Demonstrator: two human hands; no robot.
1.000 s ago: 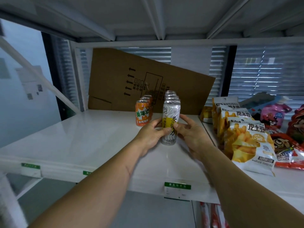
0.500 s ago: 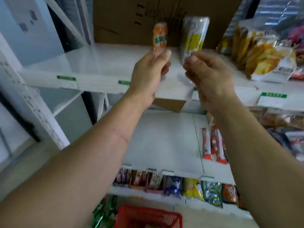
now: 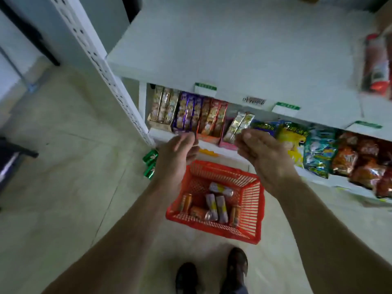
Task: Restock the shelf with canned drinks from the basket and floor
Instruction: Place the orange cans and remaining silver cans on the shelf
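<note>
While green cans [image 3: 150, 164] lie on the floor at centre left, the left hand [image 3: 177, 153] and right hand [image 3: 264, 156] hover with empty, loosely curled grips above the red basket [image 3: 251, 198], where several cans [image 3: 216, 205] wait to be shelved.

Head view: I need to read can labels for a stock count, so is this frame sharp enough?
Head view: motion blur smears the hands; cans in the red basket show colour only, print unreadable; wide-angle distortion bends the shelf upright; light dim, no glare.
</note>
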